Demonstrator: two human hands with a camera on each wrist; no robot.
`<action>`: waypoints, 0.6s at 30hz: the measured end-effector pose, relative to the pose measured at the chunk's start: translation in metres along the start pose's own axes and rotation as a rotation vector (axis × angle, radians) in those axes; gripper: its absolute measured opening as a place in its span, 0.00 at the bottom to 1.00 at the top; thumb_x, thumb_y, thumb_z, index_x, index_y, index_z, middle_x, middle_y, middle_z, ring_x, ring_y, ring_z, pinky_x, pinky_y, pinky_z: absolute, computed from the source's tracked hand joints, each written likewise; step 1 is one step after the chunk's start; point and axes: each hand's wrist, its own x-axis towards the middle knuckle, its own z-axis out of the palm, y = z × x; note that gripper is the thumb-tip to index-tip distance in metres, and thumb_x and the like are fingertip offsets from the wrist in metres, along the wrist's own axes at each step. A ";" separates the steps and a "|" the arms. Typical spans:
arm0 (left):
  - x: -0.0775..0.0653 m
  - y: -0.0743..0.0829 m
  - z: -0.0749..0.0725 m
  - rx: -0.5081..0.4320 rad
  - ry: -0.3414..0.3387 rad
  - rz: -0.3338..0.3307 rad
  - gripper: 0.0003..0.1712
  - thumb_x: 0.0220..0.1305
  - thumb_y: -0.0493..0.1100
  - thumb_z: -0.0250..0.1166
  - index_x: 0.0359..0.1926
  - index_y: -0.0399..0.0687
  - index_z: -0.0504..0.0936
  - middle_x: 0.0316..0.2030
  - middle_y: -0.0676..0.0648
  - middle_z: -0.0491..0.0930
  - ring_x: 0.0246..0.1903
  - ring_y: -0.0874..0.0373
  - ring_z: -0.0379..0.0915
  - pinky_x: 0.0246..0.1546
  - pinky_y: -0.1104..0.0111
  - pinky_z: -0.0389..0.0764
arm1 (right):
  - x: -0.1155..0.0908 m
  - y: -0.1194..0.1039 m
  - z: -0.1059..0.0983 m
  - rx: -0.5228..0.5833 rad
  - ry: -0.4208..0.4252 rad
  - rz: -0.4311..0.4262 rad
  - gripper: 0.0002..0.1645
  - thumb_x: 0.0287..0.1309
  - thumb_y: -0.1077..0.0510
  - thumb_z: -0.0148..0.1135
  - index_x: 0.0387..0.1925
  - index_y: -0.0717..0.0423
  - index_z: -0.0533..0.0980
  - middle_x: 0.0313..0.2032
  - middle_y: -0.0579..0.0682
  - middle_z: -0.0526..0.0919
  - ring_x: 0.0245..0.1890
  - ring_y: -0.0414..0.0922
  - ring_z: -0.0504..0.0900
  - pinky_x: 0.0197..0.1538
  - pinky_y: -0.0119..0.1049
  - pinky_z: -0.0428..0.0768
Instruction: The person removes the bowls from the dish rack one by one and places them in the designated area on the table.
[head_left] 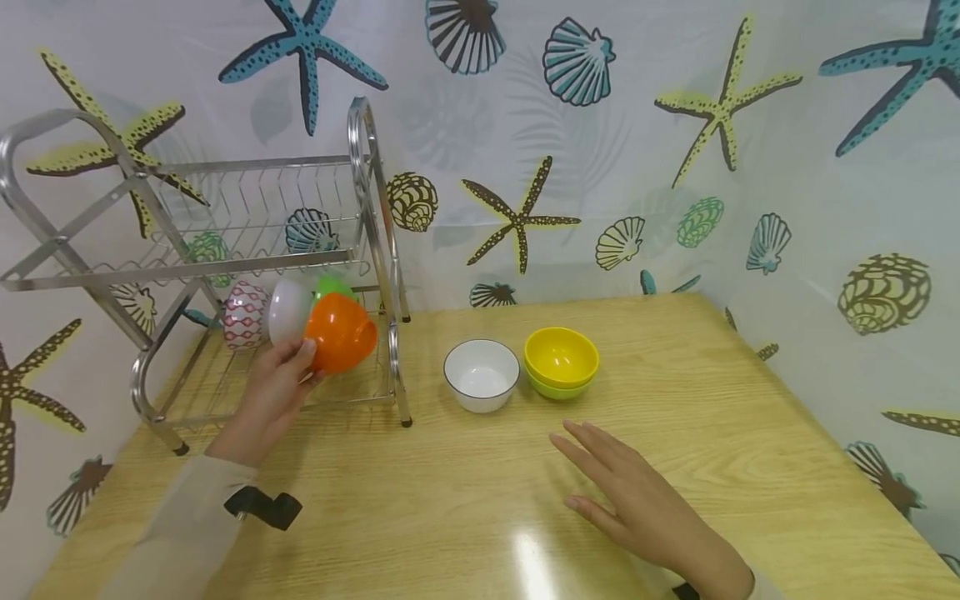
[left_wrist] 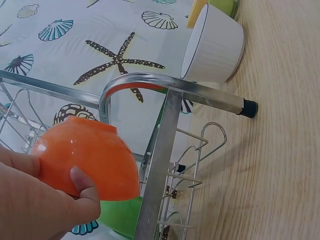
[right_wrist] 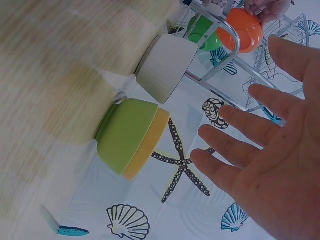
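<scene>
My left hand (head_left: 281, 387) pinches the rim of an orange bowl (head_left: 341, 333) at the front of the dish rack's lower tier. The bowl is tipped on its side, its foot facing right; in the left wrist view the thumb and a finger grip the orange bowl (left_wrist: 90, 157). Behind it on the same tier stand a green bowl (head_left: 334, 286), a white bowl (head_left: 288, 310) and a red-patterned bowl (head_left: 245, 315). My right hand (head_left: 637, 496) hovers over the table with its fingers spread and holds nothing.
The two-tier metal dish rack (head_left: 360, 183) stands at the table's left. To its right are a white bowl with a dark rim (head_left: 482, 371) and a yellow bowl (head_left: 561, 357) nested in a lime-green bowl (head_left: 558, 392). A patterned curtain (head_left: 510, 125) backs the wooden table (head_left: 420, 508).
</scene>
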 end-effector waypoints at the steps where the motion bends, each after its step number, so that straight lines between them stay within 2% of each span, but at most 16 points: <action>1: -0.001 0.000 -0.001 0.003 -0.003 -0.001 0.16 0.72 0.50 0.51 0.54 0.47 0.67 0.53 0.52 0.63 0.51 0.60 0.62 0.49 0.80 0.75 | 0.000 0.000 0.000 0.000 0.000 0.001 0.41 0.59 0.48 0.65 0.71 0.44 0.59 0.70 0.52 0.62 0.67 0.56 0.64 0.60 0.57 0.72; 7: -0.010 -0.001 -0.007 0.016 -0.014 -0.021 0.22 0.70 0.52 0.54 0.58 0.47 0.66 0.53 0.53 0.63 0.51 0.59 0.62 0.48 0.79 0.75 | 0.000 0.000 0.000 -0.001 0.002 -0.002 0.41 0.59 0.48 0.65 0.71 0.45 0.59 0.70 0.52 0.62 0.66 0.56 0.64 0.60 0.56 0.72; 14: -0.019 0.000 -0.012 -0.007 -0.027 -0.018 0.19 0.69 0.52 0.55 0.55 0.48 0.68 0.52 0.53 0.64 0.48 0.60 0.64 0.47 0.79 0.75 | 0.001 0.000 0.000 0.003 -0.004 -0.002 0.41 0.60 0.47 0.64 0.71 0.45 0.59 0.69 0.53 0.62 0.66 0.57 0.64 0.60 0.57 0.72; 18: -0.024 -0.001 -0.014 0.020 -0.028 -0.012 0.19 0.69 0.53 0.55 0.55 0.49 0.69 0.51 0.54 0.64 0.48 0.61 0.65 0.47 0.79 0.76 | 0.001 0.000 -0.001 -0.002 -0.004 -0.004 0.41 0.60 0.48 0.64 0.71 0.45 0.60 0.69 0.53 0.62 0.66 0.57 0.65 0.61 0.57 0.71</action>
